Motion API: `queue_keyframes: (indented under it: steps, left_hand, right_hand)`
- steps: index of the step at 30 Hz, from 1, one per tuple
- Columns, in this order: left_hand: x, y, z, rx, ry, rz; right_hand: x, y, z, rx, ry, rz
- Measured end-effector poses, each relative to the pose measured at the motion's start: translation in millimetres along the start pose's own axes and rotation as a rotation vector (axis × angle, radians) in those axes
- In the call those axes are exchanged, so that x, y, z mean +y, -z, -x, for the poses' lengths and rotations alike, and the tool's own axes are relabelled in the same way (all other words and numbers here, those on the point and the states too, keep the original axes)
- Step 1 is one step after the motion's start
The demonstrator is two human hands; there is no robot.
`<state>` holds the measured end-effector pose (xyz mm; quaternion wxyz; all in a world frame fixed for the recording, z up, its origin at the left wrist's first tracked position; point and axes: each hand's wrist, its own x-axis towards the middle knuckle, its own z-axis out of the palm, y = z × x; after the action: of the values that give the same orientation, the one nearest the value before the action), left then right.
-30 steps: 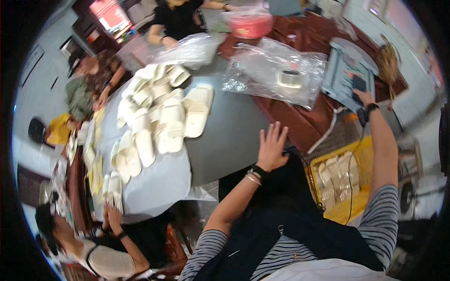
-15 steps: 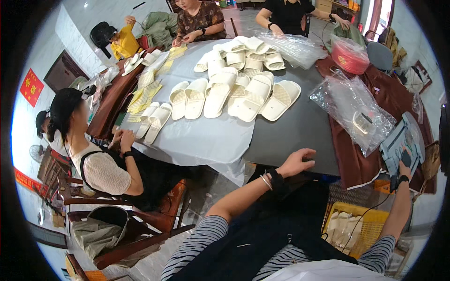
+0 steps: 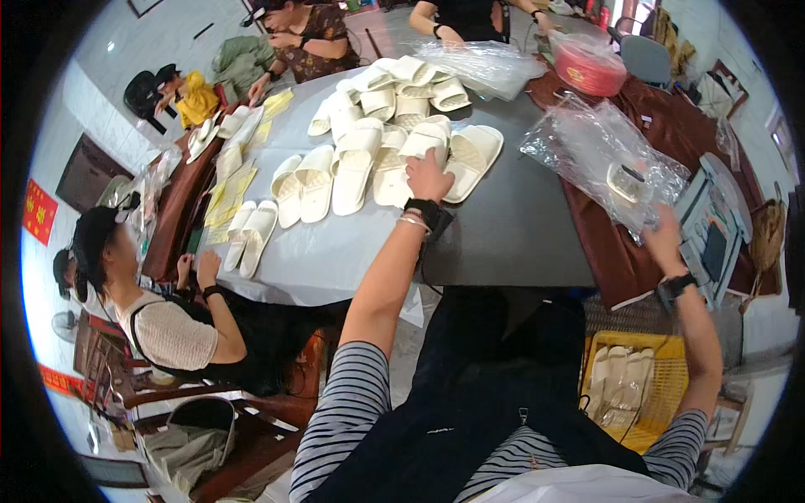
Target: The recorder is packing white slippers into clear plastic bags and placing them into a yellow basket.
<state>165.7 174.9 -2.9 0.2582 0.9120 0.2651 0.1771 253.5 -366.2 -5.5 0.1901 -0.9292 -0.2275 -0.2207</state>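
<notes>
My left hand is on a cream slipper at the near edge of the pile, its fingers bent around the sole and hiding part of it. Another cream slipper lies just to the right, and several more stand in a row to the left. At the right, my right hand is closed at the near corner of a stack of clear plastic bags; its fingertips are partly blurred. Beside that hand sits a grey-blue device with a dark panel.
A yellow crate holding slippers stands below the table on the right. A red roll in plastic and more clear film lie at the far side. A co-worker sits at the left; others work across the grey table.
My left hand has reached forward from the table edge onto the slipper. My right hand has left the device and taken the plastic bags' corner. The view has shifted.
</notes>
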Motion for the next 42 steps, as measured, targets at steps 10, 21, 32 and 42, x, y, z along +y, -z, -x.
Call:
queue_keyframes:
  steps: [10, 21, 32, 42]
  left_hand:
    - [-25.5, -56.4, -0.3, 0.194, -0.191, 0.235]
    - [-62.9, 2.0, -20.4, 0.770, -0.003, 0.138]
    - [-71.3, 11.1, -57.0, 0.204, 0.131, -0.153]
    - [-45.4, 57.0, -20.5, 0.408, -0.295, 0.346]
  right_hand:
    - [-262.1, -80.9, 1.2, -0.771, 0.108, -0.012]
    - [-250.6, -92.8, 17.2, -0.718, 0.082, 0.079]
    - [-240.2, -95.7, 24.1, -0.635, 0.072, 0.049]
    - [-237.2, -108.2, 33.9, -0.569, 0.093, 0.019]
